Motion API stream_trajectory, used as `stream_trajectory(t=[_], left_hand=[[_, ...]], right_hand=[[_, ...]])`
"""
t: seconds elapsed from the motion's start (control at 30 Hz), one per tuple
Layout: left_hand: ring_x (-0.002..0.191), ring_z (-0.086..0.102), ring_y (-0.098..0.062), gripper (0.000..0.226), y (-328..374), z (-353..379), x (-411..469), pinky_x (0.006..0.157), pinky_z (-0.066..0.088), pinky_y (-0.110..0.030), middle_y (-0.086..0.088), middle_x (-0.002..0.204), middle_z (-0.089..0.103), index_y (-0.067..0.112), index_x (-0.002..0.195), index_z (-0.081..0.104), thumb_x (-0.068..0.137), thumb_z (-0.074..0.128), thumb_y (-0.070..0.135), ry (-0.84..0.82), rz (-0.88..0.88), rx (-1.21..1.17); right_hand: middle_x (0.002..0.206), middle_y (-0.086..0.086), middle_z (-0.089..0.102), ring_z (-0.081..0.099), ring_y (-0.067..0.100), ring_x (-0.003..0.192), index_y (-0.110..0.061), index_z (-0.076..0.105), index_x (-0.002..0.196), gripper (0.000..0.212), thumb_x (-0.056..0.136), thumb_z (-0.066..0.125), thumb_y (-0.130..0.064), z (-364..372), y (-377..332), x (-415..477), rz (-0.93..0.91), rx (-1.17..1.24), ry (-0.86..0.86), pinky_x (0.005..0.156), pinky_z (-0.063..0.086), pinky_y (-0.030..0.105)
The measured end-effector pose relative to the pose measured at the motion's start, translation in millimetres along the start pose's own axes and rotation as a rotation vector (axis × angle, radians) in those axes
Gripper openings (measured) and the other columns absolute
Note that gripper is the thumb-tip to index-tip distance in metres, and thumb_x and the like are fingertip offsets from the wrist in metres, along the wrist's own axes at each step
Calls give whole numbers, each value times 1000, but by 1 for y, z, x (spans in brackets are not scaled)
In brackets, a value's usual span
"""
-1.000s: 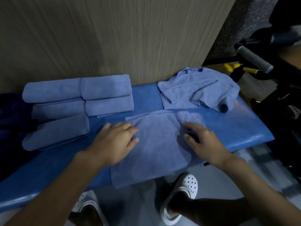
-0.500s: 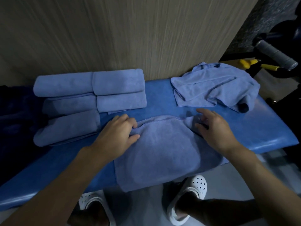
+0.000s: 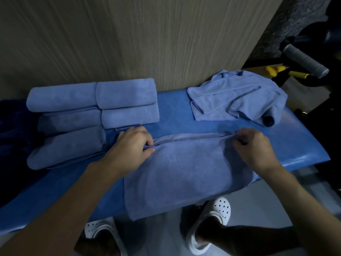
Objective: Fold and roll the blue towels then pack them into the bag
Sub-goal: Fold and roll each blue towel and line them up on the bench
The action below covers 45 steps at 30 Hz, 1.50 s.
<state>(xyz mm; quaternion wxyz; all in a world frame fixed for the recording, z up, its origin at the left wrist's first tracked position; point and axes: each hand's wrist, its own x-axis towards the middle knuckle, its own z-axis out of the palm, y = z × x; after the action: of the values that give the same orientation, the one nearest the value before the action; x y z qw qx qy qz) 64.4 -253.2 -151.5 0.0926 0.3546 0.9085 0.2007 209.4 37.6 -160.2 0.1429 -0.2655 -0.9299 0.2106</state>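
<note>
Wood-grain wall panel (image 3: 129, 34) fills the back. Blue padded bench (image 3: 299, 145) sits against it and runs left to right.

Flat towel (image 3: 184, 172) lies mid-bench in front of the person. It is spread out, its near end hangs over the bench's front edge, and its far edge is doubled into a narrow fold.

Rolled towels (image 3: 92, 111) are at back left, five of them. Two lie end to end against the wall, two more end to end just in front and touching those, and one sits alone at front left.

Crumpled towels (image 3: 239, 97) are heaped at back right, well apart from the rolls and close behind the flat towel without touching it.

Dark blue mass (image 3: 11, 126) sits at the far left edge beside the rolls. It may be the bag, but it's too dark to confirm.

Left hand (image 3: 129, 146): the grip pinches the flat towel's far-left corner, thumb on top and fingers curled round the hem.

Right hand (image 3: 254, 148): the grip is on the far-right corner of the same towel, fingers curled over the folded edge with knuckles up.

White perforated clogs (image 3: 217, 215) are on the floor below the bench front. A grey foam handle (image 3: 304, 60) is at upper right, with yellow-handled tools (image 3: 276, 70) just below it.
</note>
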Motion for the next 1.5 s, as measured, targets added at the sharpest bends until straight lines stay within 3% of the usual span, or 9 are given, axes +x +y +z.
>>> stream_trajectory(t=[0.1, 0.2, 0.37, 0.5, 0.67, 0.87, 1.03, 1.27, 1.5], left_hand=[[91, 56, -20, 2, -3, 1, 2, 88, 46, -43, 2, 92, 59, 18, 84, 72, 84, 73, 20, 1, -9, -68], [86, 56, -12, 3, -3, 2, 2, 81, 45, -29, 3, 90, 59, 16, 83, 73, 81, 76, 14, 10, -5, -130], [81, 59, -7, 3, 2, 0, 2, 71, 44, -18, 10, 84, 62, 17, 80, 75, 82, 76, 15, 1, -28, -159], [78, 59, -7, 11, 5, -6, 1, 70, 45, -22, 10, 81, 62, 19, 71, 72, 79, 80, 18, 25, -45, -165], [77, 59, -12, 14, 0, -12, -2, 72, 48, -30, 1, 79, 63, 14, 70, 73, 78, 82, 21, 71, -60, -190], [74, 58, -12, 17, 0, -8, -4, 67, 43, -26, 3, 75, 59, 10, 68, 72, 78, 82, 20, 80, -36, -171], [71, 58, -8, 17, -4, -7, -4, 65, 45, -24, 7, 75, 59, 17, 66, 70, 76, 83, 22, 63, -1, -147], [73, 61, -10, 17, -17, -6, -5, 62, 47, -20, 9, 75, 61, 17, 65, 69, 76, 83, 16, -8, 68, -132], [73, 60, -1, 13, -17, -13, -9, 61, 42, -11, 8, 77, 64, 13, 67, 73, 76, 83, 12, 23, 61, -202]], right_hand=[[71, 8, 59, 59, 37, 85, -13, 60, 59, 17, 70, 67, -2, 4, 6, 1, -56, 21, 23, 74, 43, 32], [61, 3, 51, 56, 37, 75, -18, 50, 55, 29, 71, 69, -3, 4, 6, -1, 10, 21, 56, 66, 43, 37], [66, 5, 56, 49, 25, 73, -11, 58, 67, 16, 78, 67, -5, 5, 5, -2, 138, 72, 33, 57, 26, 29], [64, 3, 58, 51, 22, 64, -7, 61, 70, 11, 78, 68, -6, 3, 2, -3, 160, 141, 6, 50, 33, 20], [77, 5, 58, 50, 16, 81, -15, 50, 59, 30, 75, 70, 1, 0, 4, -4, 23, 163, 31, 62, 29, 18], [85, -2, 68, 65, 17, 85, -25, 53, 59, 33, 75, 75, -5, 1, 1, -9, 24, 310, -116, 75, 48, 28], [76, -10, 59, 57, 1, 71, -23, 55, 62, 30, 80, 75, -12, -6, -2, -8, 57, 330, -43, 63, 39, 6], [64, -1, 60, 50, 8, 58, -23, 62, 66, 20, 79, 75, -14, -14, 10, -6, 177, 365, -47, 57, 42, 20], [57, 2, 54, 44, 0, 44, -7, 61, 67, 16, 81, 66, -1, -25, -2, -10, 276, 540, 24, 45, 35, 8]])
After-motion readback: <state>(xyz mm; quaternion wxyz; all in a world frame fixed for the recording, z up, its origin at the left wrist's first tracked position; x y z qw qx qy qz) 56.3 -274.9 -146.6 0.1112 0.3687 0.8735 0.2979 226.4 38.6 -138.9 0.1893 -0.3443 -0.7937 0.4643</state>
